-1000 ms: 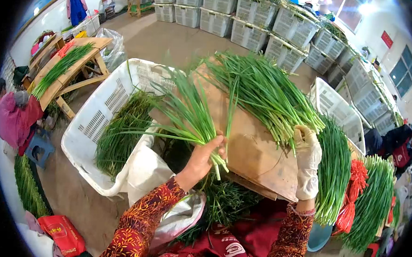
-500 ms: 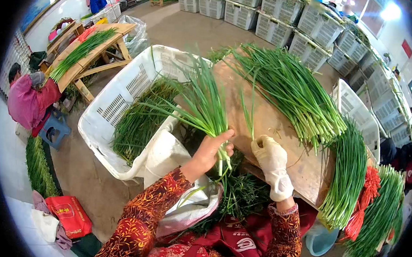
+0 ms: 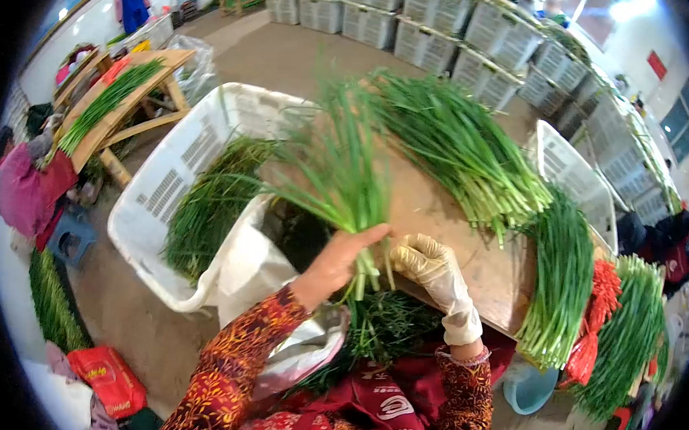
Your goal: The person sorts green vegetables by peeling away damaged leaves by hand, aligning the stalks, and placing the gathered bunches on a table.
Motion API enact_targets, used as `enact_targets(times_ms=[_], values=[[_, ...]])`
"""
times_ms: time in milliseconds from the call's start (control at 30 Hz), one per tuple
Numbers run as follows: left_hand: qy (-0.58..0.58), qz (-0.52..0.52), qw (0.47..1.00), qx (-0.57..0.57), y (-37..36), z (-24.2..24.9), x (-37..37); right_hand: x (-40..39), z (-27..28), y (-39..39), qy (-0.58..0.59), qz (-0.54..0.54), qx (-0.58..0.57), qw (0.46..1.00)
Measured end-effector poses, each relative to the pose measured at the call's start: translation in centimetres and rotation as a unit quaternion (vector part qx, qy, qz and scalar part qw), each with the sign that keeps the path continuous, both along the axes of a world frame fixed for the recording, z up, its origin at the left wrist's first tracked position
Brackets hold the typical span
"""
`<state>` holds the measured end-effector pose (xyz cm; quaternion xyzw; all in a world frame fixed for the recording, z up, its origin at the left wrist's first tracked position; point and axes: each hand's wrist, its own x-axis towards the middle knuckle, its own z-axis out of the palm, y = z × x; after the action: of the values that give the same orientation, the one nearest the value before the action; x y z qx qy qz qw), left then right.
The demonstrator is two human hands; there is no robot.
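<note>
My bare left hand (image 3: pixel 332 267) is closed around a bunch of green chives (image 3: pixel 349 192), leaves upward and slightly blurred, pale stem ends poking out below the fist. Close beside it, my gloved right hand (image 3: pixel 435 278) has its fingers pinched together at a thin chive stalk (image 3: pixel 388 268) along the bunch's right side. Behind both hands a wooden board (image 3: pixel 430 212) slopes away. A big pile of chives (image 3: pixel 465 151) lies across its far part, and another bundle (image 3: pixel 563 281) hangs over its right edge.
A white crate (image 3: pixel 158 197) with loose greens stands at left, beside a white sack (image 3: pixel 249 257). At right are red ties (image 3: pixel 594 329), more chives (image 3: pixel 626 339) and a blue bucket (image 3: pixel 530 392). A person (image 3: pixel 34 187) sits at a far-left bench. Stacked crates (image 3: pixel 431 48) line the back.
My right hand has moved left, bringing its stalk against the bunch in my left hand. The camera view has shifted a little, so the surroundings sit further left.
</note>
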<state>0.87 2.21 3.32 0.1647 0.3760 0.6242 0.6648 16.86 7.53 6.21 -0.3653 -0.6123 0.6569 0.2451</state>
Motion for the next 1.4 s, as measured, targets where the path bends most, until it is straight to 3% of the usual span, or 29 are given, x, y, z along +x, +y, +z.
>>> enact_targets(times_ms=[33, 100, 167, 200, 233, 267, 300, 400, 433, 500, 533, 567, 600, 633, 700, 833, 967, 1100, 1167, 1233, 1333, 1367, 1400], values=[[0.07, 0.015, 0.997, 0.023, 0.1, 0.0, -0.7, 0.5, 0.5, 0.4, 0.043, 0.031, -0.03, 0.998], [0.088, 0.063, 0.993, 0.045, 0.6, -0.8, -2.2, 2.6, 1.6, 2.5, 0.048, -0.009, 0.166, 0.985], [0.09, 0.102, 0.988, 0.077, 1.0, -0.6, -3.3, 3.5, 5.7, 4.7, -0.081, -0.173, 0.313, 0.93], [0.086, 0.088, 0.988, 0.094, 1.1, -0.4, -3.5, 4.9, 4.5, 8.2, -0.194, -0.24, 0.576, 0.758], [0.086, 0.088, 0.987, 0.099, 1.3, -0.6, -3.4, 6.1, 5.3, 9.4, -0.347, -0.267, 0.598, 0.671], [0.063, 0.079, 0.99, 0.1, 1.5, -1.2, -3.2, 7.1, 4.6, 11.0, -0.412, -0.284, 0.591, 0.633], [0.04, 0.071, 0.992, 0.101, 1.6, -1.6, -3.0, 7.6, 4.6, 11.6, -0.46, -0.254, 0.479, 0.704], [0.034, 0.037, 0.995, 0.085, 1.3, -1.8, -1.9, 6.9, 3.4, 10.6, -0.481, -0.235, 0.495, 0.684], [0.024, 0.033, 0.997, 0.061, 1.1, -1.8, -1.4, 6.9, 2.8, 9.8, -0.453, -0.237, 0.522, 0.683], [0.016, 0.012, 0.997, 0.07, 1.1, -1.9, -0.8, 6.2, 2.1, 7.8, -0.298, -0.251, 0.56, 0.731], [0.014, 0.013, 0.997, 0.07, 1.0, -1.6, -0.5, 5.5, 2.1, 6.7, -0.296, -0.247, 0.556, 0.736], [0.012, 0.014, 0.997, 0.069, 0.9, -1.3, -0.1, 4.7, 2.3, 5.6, -0.176, -0.227, 0.381, 0.879], [0.002, 0.017, 0.998, 0.053, 1.2, -1.5, 0.2, 3.8, 2.6, 4.4, -0.046, -0.192, 0.18, 0.964], [-0.003, 0.0, 0.998, 0.062, 1.2, -1.3, 0.2, 3.0, 2.7, 3.2, -0.027, -0.175, 0.132, 0.975], [-0.004, 0.019, 0.999, 0.043, 1.5, -0.6, 0.8, 1.9, 1.0, 2.2, 0.055, -0.139, 0.065, 0.987], [-0.004, -0.005, 0.994, 0.11, 1.9, -2.0, 0.6, -0.2, -1.4, -0.2, 0.046, -0.095, 0.015, 0.994], [-0.037, -0.03, 0.997, 0.057, 1.8, -2.3, 0.3, -1.0, -3.4, -1.0, 0.049, -0.088, -0.024, 0.995], [-0.02, -0.038, 0.998, 0.048, 1.7, -2.5, 0.0, -0.4, -3.7, -0.1, -0.057, -0.071, 0.068, 0.994], [-0.031, -0.047, 0.998, 0.042, 1.7, -2.3, 0.2, -0.8, -4.3, 1.3, -0.065, -0.167, 0.301, 0.937], [0.02, -0.014, 0.997, 0.071, 1.8, -2.9, 0.6, -2.3, -2.9, 1.9, -0.022, -0.162, 0.321, 0.933], [0.049, -0.014, 0.996, 0.077, 1.5, -2.9, 0.6, -3.2, -3.0, 2.5, 0.043, -0.142, 0.222, 0.964], [0.056, -0.017, 0.996, 0.06, 1.4, -2.8, 0.4, -3.2, -3.6, 2.7, 0.015, -0.14, 0.359, 0.923], [0.083, 0.013, 0.993, 0.078, 1.3, -3.1, 0.3, -3.1, -3.8, 2.5, 0.06, -0.167, 0.266, 0.947]])
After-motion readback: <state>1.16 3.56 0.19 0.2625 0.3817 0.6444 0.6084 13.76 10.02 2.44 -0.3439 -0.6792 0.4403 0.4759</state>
